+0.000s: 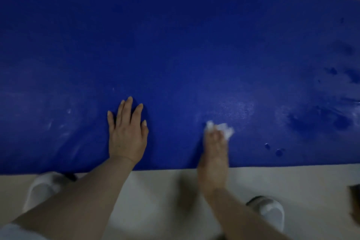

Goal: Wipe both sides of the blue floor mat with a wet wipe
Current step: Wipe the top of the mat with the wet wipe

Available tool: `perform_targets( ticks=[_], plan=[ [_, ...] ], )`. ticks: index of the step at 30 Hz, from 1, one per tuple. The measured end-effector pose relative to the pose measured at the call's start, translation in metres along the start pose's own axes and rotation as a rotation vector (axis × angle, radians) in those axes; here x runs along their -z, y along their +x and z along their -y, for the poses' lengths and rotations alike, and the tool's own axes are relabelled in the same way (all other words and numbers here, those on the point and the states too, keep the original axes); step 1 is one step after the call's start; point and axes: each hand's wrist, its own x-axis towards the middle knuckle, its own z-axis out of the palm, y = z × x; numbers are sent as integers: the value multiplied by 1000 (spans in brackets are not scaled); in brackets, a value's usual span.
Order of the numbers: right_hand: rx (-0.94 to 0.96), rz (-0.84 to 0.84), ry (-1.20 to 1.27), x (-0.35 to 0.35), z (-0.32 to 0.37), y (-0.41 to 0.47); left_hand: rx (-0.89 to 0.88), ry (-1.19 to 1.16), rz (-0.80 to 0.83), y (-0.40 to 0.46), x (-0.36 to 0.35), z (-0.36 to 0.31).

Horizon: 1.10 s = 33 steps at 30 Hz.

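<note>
**Layout**

The mat (175, 45) lies on the floor (165, 200), spanning the view from left to right. The left hand (126, 134) rests on the mat near its near edge. The right hand (214, 142) lies to its right, over the wipe (224, 129) (on the mat). Two slippers, left (41, 189) and right (269, 210), stand on the floor before the mat.

Floor (155, 200): pale, plain surface, in view along the near edge of the frame and again as a narrow wedge at the upper right corner.
Left slipper (41, 189): white, on the floor at lower left, toe pointing away from the camera, partly hidden by a forearm.
Right slipper (270, 211): white with a darker grey toe edge, on the floor at lower right, well apart from the other slipper.
Dark object (355, 200): cut off by the right edge, blurred; cannot tell what it is.
</note>
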Motion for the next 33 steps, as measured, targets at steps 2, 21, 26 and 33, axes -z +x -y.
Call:
perform_targets(
  ticks=[2, 21, 26, 33],
  plan=[
    [205, 74, 47, -21, 54, -21, -7, -5, -16, 2, -3, 2],
    [428, 158, -3, -19, 61, -35, -36, -23, -47, 3, -3, 6],
    [233, 130, -182, 37, -59, -11, -36, -43, -61, 3, -2, 5],
    [-27, 67, 109, 5, 27, -34, -23, -36, -58, 3, -3, 4]
  ],
)
